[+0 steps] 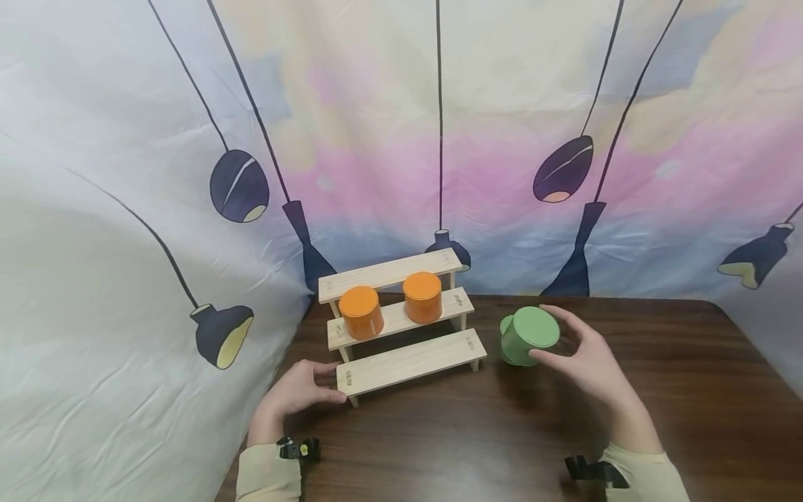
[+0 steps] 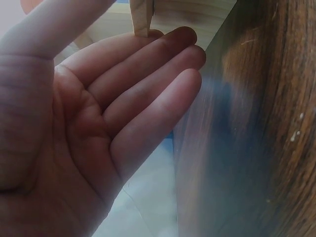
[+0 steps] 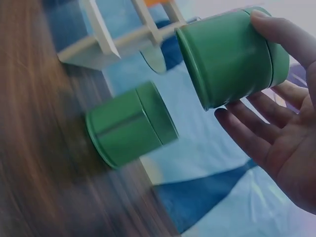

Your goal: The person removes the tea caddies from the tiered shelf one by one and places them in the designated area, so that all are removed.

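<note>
My right hand (image 1: 592,362) grips a green lidded tin (image 1: 536,328) by its sides, thumb opposite the fingers, to the right of the stand. In the right wrist view the held tin is tilted and raised above the table. A second green tin (image 3: 131,126) stands on the table beyond it, mostly hidden by the held one in the head view. My left hand (image 1: 297,390) holds the left end of the lowest step of a three-step wooden stand (image 1: 410,362), thumb at the front corner and fingers behind. Two orange tins (image 1: 360,314) sit apart on the middle step.
The stand's top step (image 1: 389,275) and lowest step carry nothing. Dark brown wooden table (image 1: 677,390) spreads under everything. A cloth printed with hanging lamps (image 1: 502,139) closes off the back, and pale cloth (image 1: 94,348) hangs close by on the left.
</note>
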{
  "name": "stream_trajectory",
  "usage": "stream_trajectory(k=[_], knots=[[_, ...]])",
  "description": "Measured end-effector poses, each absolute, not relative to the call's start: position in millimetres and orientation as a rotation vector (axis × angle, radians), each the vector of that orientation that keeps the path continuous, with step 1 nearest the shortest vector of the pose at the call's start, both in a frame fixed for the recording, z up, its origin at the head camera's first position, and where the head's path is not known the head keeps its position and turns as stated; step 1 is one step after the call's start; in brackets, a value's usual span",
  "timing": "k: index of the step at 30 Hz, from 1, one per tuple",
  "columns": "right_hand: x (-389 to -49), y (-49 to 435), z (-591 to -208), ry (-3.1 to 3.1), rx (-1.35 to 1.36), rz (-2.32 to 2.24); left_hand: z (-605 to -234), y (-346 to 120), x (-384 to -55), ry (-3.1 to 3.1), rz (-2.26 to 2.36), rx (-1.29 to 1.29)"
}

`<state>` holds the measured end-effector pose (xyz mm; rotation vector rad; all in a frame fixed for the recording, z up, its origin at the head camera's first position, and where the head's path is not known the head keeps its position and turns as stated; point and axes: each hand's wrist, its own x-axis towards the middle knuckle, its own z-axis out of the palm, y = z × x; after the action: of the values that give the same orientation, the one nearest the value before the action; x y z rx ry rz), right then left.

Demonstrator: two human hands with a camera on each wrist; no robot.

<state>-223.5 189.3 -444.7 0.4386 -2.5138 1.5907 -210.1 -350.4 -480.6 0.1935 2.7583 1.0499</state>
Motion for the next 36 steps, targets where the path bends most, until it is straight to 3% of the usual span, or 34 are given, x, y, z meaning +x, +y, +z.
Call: stream_trajectory(k=[17,36], knots=[[-233.1,232.0,-452.2,-2.517,0.078,1.520,-475.4,-354.5,-212.9,2.751,1.041,0.209],[-239.0,242.8,-476.8,-2.619,0.030,1.438,-480.4,-353.4,-207.5,2.752,1.054,0.224]])
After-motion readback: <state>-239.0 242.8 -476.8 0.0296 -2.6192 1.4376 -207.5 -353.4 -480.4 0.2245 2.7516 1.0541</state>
